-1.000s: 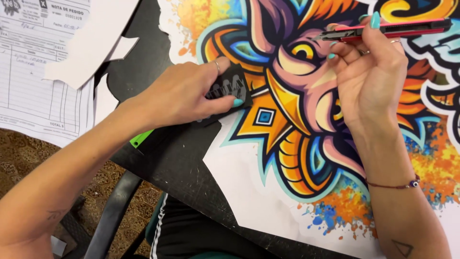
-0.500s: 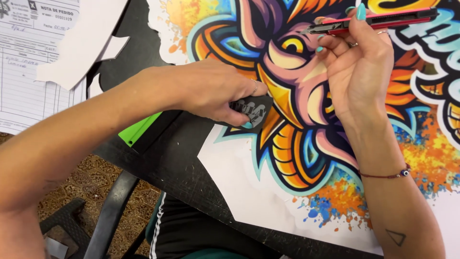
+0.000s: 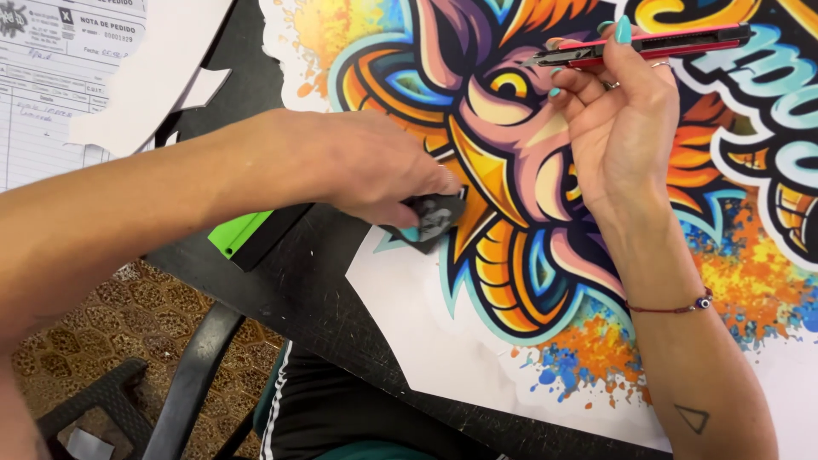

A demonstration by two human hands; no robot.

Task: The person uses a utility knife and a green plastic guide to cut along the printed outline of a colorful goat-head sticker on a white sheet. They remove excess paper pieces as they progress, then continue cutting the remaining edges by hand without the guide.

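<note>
White printed order form [image 3: 60, 77], black text and ruled lines, top left corner on dark table [image 3: 324, 290]; partly under white offcut [image 3: 158, 72].

Printed form [image 3: 51, 77], green ruler [image 3: 243, 234], chair [image 3: 183, 383].

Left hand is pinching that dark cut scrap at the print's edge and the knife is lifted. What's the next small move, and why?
Probably peel the dark scrap gently away toward the bare black table. The left hand grips it right at the edge of the colourful print, while the right hand holds the red utility knife raised and level, blade off the sheet. Whether the scrap is fully cut free is unclear, so go slowly.
</note>
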